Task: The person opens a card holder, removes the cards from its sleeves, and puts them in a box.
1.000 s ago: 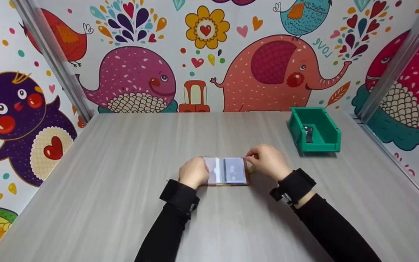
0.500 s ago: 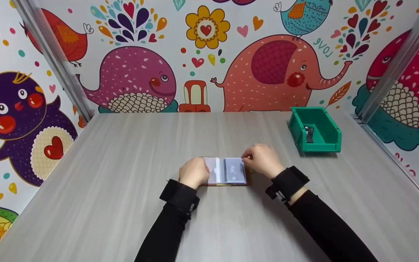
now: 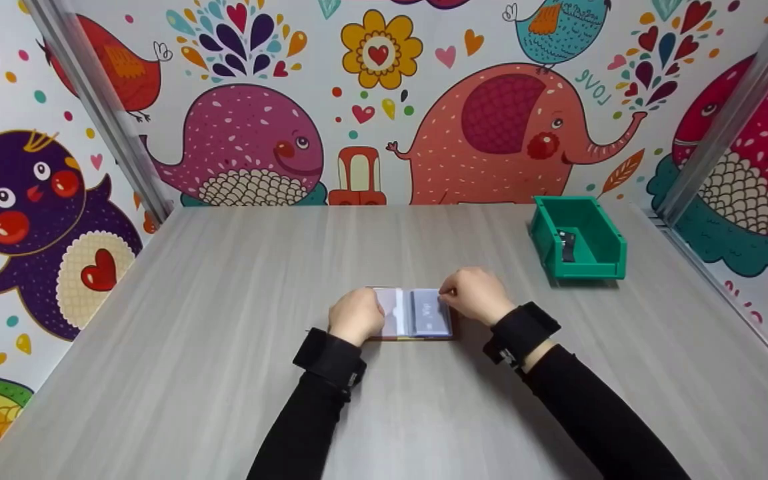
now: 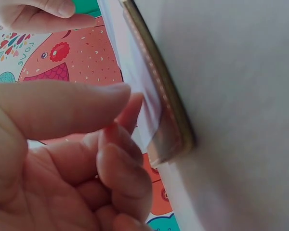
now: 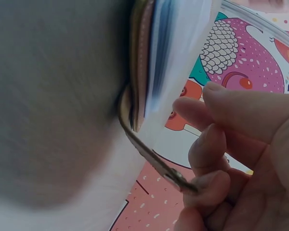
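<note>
A small card holder with brown stitched edges and clear plastic sleeves lies spread on the table. In the head view my left hand rests on its left side. Its index fingertip presses near the edge, thumb apart, other fingers loosely bent, in the left wrist view. My right hand has its thumb and index finger at the right sleeve's upper right corner. In the right wrist view these two fingertips stand apart beside the sleeves, nothing visible between them. The holder's strap sticks out toward the bent fingers.
A green bin stands at the back right of the table, with a dark flat item inside. Patterned panels and metal posts border the table.
My right hand has moved left from the card holder's right edge onto the sleeve's upper right corner. The left hand and the holder have stayed in place.
</note>
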